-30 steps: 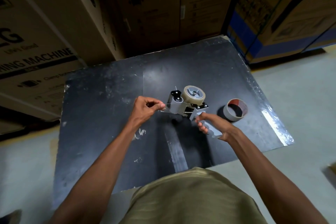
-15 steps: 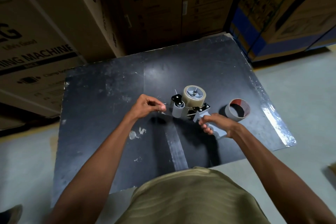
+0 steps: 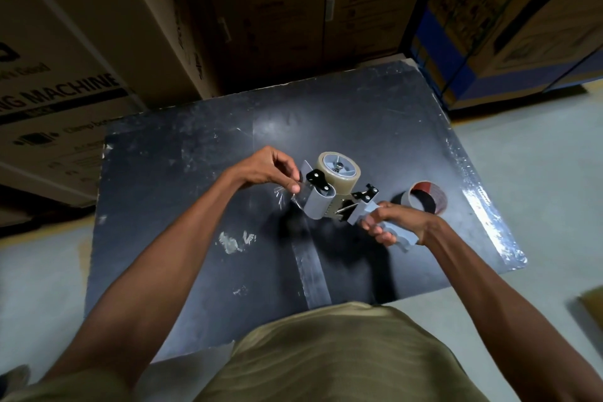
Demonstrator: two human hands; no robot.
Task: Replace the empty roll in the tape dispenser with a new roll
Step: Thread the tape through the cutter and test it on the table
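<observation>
A grey tape dispenser (image 3: 321,206) with black brackets is held above the black table (image 3: 182,206). A full roll of clear-brown tape (image 3: 339,173) sits on its hub. My right hand (image 3: 396,225) is wrapped around the dispenser's handle. My left hand (image 3: 272,173) pinches the loose clear end of the tape (image 3: 295,196) at the dispenser's front, by the roller. An empty grey cardboard core (image 3: 427,197) with a red inside lies on the table to the right of the dispenser.
Large cardboard boxes (image 3: 65,52) stand behind and left of the table; a blue-striped box (image 3: 489,26) stands at the back right. A strip of tape (image 3: 311,271) is stuck down the table's middle. Pale floor (image 3: 538,173) surrounds the table.
The dispenser has tilted and lifted a little in my right hand. My left hand keeps its pinch on the tape end and has drawn it closer against the front roller.
</observation>
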